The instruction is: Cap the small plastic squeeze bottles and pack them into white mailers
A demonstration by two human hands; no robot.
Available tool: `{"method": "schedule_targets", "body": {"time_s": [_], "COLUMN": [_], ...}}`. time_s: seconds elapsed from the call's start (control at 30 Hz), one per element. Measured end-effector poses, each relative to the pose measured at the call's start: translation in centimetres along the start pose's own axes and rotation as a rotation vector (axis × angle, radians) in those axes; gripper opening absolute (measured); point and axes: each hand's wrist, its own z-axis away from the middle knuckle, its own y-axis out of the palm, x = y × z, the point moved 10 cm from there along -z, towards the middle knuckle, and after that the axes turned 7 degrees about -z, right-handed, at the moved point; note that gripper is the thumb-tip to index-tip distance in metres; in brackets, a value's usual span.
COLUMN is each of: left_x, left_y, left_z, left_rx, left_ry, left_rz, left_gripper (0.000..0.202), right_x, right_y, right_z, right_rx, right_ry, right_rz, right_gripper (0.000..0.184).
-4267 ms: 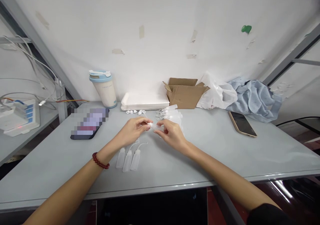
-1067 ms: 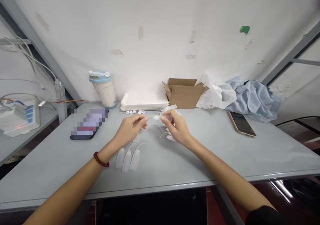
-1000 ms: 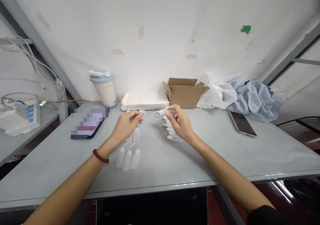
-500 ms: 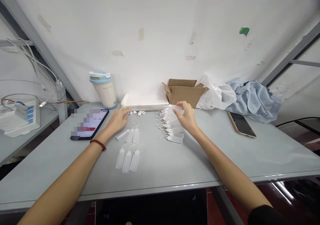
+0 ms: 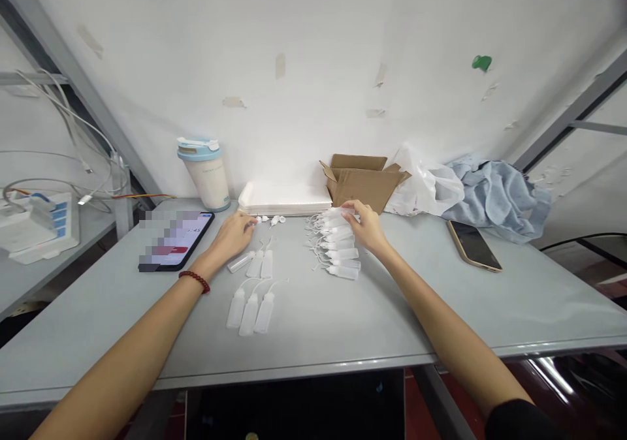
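Note:
My left hand (image 5: 234, 234) rests at the back of the table with its fingertips closed at the near end of a few small white caps (image 5: 275, 220). My right hand (image 5: 366, 226) has thumb and fingers around a translucent squeeze bottle (image 5: 343, 212) at the far end of a row of similar bottles (image 5: 343, 254). These lie on their sides, their thin tethered tips pointing left. Between my arms, three bottles with curved tethers (image 5: 249, 313) lie together. Beyond them, a smaller group of bottles (image 5: 260, 264) lies just right of my left wrist.
A phone (image 5: 181, 241) and a blue-lidded cup (image 5: 208, 179) are on the left. Behind the bottles are a white stack (image 5: 289, 200) and an open cardboard box (image 5: 365, 185). Right of these lie a plastic bag (image 5: 426, 182), a blue cloth (image 5: 504, 195) and another phone (image 5: 474, 245).
My right hand has stayed at the far end of the bottle row, its fingers shifting slightly. My left hand keeps its place by the caps. The view has moved a little.

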Motion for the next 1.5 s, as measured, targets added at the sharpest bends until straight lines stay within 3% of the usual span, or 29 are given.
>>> {"method": "schedule_targets", "body": {"time_s": [0.13,0.23,0.33,0.43,0.57,0.67,0.77,1.0,1.3,1.5], "left_x": [-0.2,-0.1,0.4,0.8,0.1,-1.1,-2.9,-5.3,-5.3,-5.0], "left_y": [-0.1,-0.3,-0.6,-1.2,-2.3,-2.6,-2.0,-1.0,-1.1,-1.0], "left_z": [0.1,0.2,0.3,0.6,0.9,1.3,1.7,2.5,2.7,3.1], "left_rx": [0.015,0.018,0.008,-0.017,-0.067,-0.087,-0.022,0.045,0.054,0.125], "left_ry": [-0.009,-0.017,-0.057,-0.108,-0.139,-0.148,-0.136,-0.073,-0.097,-0.219], "left_rz": [-0.021,-0.023,-0.025,-0.018,0.067,0.355,0.559,0.664,0.709,0.938], "left_gripper": [0.036,0.029,0.022,0.019,0.016,0.023,0.028,0.023,0.022,0.029], "right_x": [0.9,3.4,6.5,10.1,14.6,15.9,15.9,16.0,15.5,15.0], "right_y": [-1.4,-3.1,-2.6,1.7,8.0,9.9,10.3,10.4,11.3,10.4], "right_z": [0.1,0.7,2.0,4.5,10.7,13.6,14.2,14.5,14.8,13.8], "right_rx": [-0.092,-0.224,-0.189,0.177,0.749,0.916,0.933,0.883,0.807,0.679], "right_ry": [-0.032,-0.128,-0.201,-0.234,-0.325,-0.406,-0.447,-0.524,-0.561,-0.580], "right_rz": [-0.004,0.024,-0.045,-0.211,-0.222,-0.152,-0.097,0.015,0.175,0.264], "right_gripper": [0.017,0.015,0.015,0.017,0.024,0.031,0.035,0.041,0.031,0.024]}}
